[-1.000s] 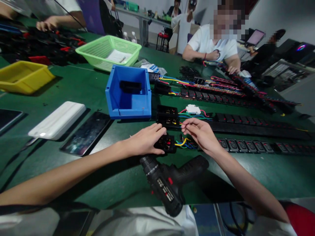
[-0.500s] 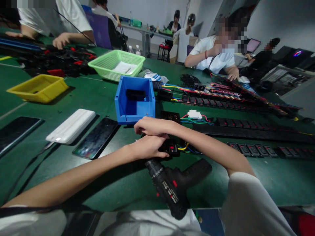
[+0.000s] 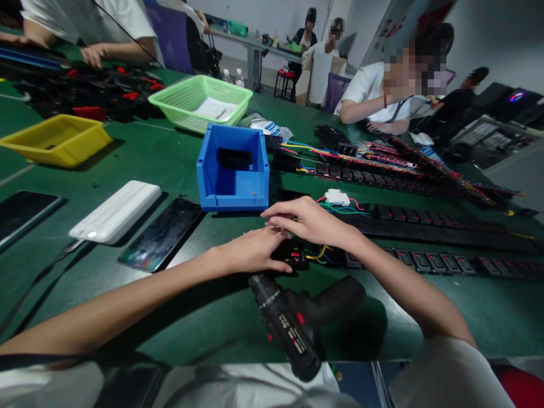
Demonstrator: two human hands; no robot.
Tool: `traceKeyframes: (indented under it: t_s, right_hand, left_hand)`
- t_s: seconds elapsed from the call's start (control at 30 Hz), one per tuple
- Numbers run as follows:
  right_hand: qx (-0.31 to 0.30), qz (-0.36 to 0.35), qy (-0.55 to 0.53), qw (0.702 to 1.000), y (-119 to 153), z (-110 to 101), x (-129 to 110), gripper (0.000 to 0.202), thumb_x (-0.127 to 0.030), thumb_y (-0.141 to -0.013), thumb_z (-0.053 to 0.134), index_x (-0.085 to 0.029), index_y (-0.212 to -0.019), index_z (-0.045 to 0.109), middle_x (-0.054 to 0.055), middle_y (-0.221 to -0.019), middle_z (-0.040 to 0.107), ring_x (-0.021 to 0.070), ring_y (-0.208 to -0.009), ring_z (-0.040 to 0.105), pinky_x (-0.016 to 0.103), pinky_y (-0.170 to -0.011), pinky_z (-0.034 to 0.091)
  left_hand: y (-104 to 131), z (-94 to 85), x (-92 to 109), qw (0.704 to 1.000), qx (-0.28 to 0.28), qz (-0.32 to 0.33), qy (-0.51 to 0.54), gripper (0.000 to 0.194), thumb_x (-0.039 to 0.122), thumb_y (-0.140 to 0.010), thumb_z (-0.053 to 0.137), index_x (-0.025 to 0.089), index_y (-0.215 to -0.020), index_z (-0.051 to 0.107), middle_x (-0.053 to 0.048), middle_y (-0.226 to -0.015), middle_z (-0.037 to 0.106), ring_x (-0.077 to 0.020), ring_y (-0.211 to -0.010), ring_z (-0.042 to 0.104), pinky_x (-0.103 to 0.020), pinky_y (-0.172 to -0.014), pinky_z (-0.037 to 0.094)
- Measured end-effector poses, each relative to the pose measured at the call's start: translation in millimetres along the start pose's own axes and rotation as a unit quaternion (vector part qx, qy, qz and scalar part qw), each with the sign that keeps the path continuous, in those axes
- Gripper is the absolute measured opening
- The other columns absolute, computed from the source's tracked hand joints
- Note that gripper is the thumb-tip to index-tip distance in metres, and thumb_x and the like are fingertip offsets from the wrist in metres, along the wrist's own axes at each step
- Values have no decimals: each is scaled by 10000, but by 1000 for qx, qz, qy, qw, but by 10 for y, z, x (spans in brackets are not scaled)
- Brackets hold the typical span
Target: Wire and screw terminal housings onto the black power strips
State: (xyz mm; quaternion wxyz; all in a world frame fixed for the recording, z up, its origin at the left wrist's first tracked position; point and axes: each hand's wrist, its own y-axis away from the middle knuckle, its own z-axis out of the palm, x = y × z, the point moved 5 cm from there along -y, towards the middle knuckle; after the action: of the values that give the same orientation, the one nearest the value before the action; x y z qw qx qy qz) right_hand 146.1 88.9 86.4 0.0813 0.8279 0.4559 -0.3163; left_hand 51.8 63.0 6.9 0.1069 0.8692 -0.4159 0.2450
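Note:
My left hand [image 3: 250, 250] is closed round the end of a black power strip [image 3: 298, 255], whose end piece shows a red part and yellow and blue wires. My right hand [image 3: 304, 218] is just above it, fingers drawn together over my left fingers; anything between its fingertips is too small to make out. A black cordless drill [image 3: 293, 328] lies on the near side of the table, below my hands. Right behind them stands a blue bin [image 3: 233, 201] with a black piece [image 3: 234, 158] and a tiny shiny bit inside.
More black strips with wires and a white connector [image 3: 337, 197] lie to the right. A white power bank [image 3: 117, 211], phones [image 3: 161, 235], a yellow tray [image 3: 55, 141] and a green basket [image 3: 199, 102] are on the left. Co-workers sit across the green table [image 3: 140, 150].
My right hand has moved from the blue bin's front edge back to the right and closer to my left fingers. My left hand keeps its place on the strip. The view has shifted slightly.

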Motion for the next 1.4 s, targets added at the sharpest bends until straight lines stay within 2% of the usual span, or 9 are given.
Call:
traceKeyframes:
  t_s: [0.13,0.23,0.33,0.47,0.67,0.83,0.97,1.2,1.4]
  right_hand:
    - [81,113,-102,985,576,14,93,222,-258,-938,531,-179,-1146,527,28,-954,709,146,-885,675,238,-760,492]
    - [160,166,-122,965,826,74,181,166,-285,-871,638,-180,-986,577,13,-840,698,149,-791,680,229,-688,498]
    - [217,153,-107,958,886,97,190,118,-283,-830,693,-179,-879,666,14,-819,687,138,-746,653,231,-666,487]
    - [244,114,-146,952,839,137,155,96,-254,-849,675,-188,-908,714,29,-874,695,138,-797,640,252,-719,491]
    - [272,164,-263,911,877,239,244,174,-274,-785,736,-190,-921,666,5,-867,668,116,-758,639,197,-627,517]
    - [249,156,-268,918,899,225,229,112,-270,-804,718,-164,-830,694,10,-775,676,111,-676,626,208,-628,502]
    - [233,144,-136,952,1011,95,229,139,-278,-850,670,-164,-921,703,31,-842,679,122,-747,622,219,-661,471]
    - [31,162,82,983,1282,134,424,124,-278,-857,664,-180,-919,621,-34,-724,550,85,-637,494,201,-607,353]
    - [74,163,101,979,1309,185,519,112,-264,-876,645,-171,-861,586,-42,-718,564,73,-630,499,194,-599,328]
  left_hand:
    - [-23,-124,12,999,31,-9,17,604,583,-824,603,187,-1264,485,-118,-1222,564,-282,-1147,550,-389,-950,458]
    - [-39,-253,72,993,98,-3,62,444,475,-845,624,186,-1170,533,-86,-1128,593,-240,-1059,575,-366,-907,478]
    - [-44,-310,179,973,144,34,176,290,311,-865,619,189,-1117,547,-42,-1045,620,-169,-953,601,-311,-858,502]
    - [-51,-243,222,936,163,14,311,197,295,-875,613,167,-1011,553,-20,-923,632,-126,-820,626,-273,-773,537]
    - [-55,-179,202,909,189,16,371,238,279,-848,665,160,-1035,577,-9,-889,666,-109,-795,652,-242,-774,543]
    - [-50,-179,212,917,175,10,359,183,287,-845,670,141,-955,662,-23,-863,691,-114,-780,657,-223,-743,537]
    - [-45,-206,182,925,183,7,332,177,289,-859,643,135,-946,649,-29,-873,678,-121,-774,638,-242,-736,529]
    - [-63,-114,128,976,149,32,156,112,249,-872,593,170,-949,619,-16,-887,628,-140,-814,586,-277,-759,478]
    - [-71,-29,135,982,138,76,105,123,228,-886,572,180,-993,609,-40,-1000,609,-175,-975,556,-320,-894,447]
